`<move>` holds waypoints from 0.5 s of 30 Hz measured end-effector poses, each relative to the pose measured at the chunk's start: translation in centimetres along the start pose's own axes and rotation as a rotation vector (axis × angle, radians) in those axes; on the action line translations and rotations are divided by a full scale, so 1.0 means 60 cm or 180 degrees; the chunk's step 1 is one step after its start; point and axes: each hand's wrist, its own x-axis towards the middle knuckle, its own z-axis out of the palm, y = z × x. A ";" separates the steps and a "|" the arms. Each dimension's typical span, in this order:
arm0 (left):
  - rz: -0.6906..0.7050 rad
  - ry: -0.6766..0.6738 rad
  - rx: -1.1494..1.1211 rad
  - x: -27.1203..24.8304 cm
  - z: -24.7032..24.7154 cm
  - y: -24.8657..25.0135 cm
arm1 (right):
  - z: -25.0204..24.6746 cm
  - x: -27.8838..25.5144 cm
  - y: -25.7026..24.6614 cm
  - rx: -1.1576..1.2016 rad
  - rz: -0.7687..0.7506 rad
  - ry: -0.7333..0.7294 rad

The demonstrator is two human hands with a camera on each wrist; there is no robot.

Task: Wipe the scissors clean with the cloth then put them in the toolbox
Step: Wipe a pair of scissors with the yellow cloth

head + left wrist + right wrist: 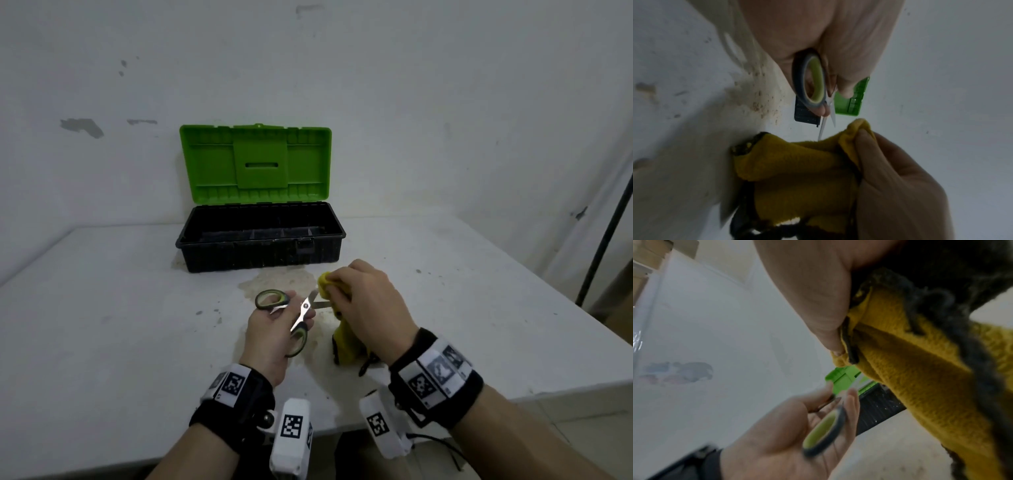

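Note:
My left hand [274, 329] grips a pair of scissors [301, 310] with grey-and-green handles, blades spread apart and pointing right. One handle loop [812, 81] lies in my left palm, and the same loop [824, 433] shows in the right wrist view. My right hand [363, 301] pinches a yellow cloth [342, 346] bunched around the blade tips; the rest of the cloth [797, 170] hangs down to the table. The blade tips are hidden by the cloth [920, 369]. Behind stands the toolbox [260, 236], black with its green lid [255, 164] raised.
The white table [102, 325] bears a brownish stain in front of the toolbox. A white wall stands right behind the box. A dark pole [603, 233] leans at the far right, off the table's edge.

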 end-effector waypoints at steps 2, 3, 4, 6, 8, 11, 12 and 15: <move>-0.0181 -0.0052 -0.0232 -0.003 0.006 0.003 | 0.011 -0.008 -0.014 -0.0135 -0.0061 -0.0172; -0.0261 -0.0082 -0.0338 -0.004 0.008 0.004 | 0.017 -0.008 -0.015 -0.0230 -0.0036 -0.0254; -0.0294 -0.0103 -0.0372 -0.005 0.009 0.005 | 0.023 -0.006 -0.015 -0.0326 0.0010 -0.0325; -0.0260 -0.0137 -0.0277 -0.004 0.010 0.002 | 0.032 -0.003 -0.013 -0.0493 0.0064 -0.0375; -0.0267 -0.0180 -0.0191 -0.005 0.010 0.000 | 0.040 -0.007 -0.016 -0.0549 0.0026 -0.0344; -0.0347 -0.0315 -0.0182 -0.006 0.008 0.004 | 0.048 -0.024 -0.028 -0.0525 -0.0107 -0.0481; -0.0362 -0.0335 -0.0174 -0.006 0.007 0.006 | 0.049 -0.029 -0.030 -0.0539 -0.0158 -0.0555; -0.0367 -0.0414 -0.0102 -0.007 0.004 0.004 | 0.042 -0.031 -0.032 -0.0451 -0.0310 -0.0454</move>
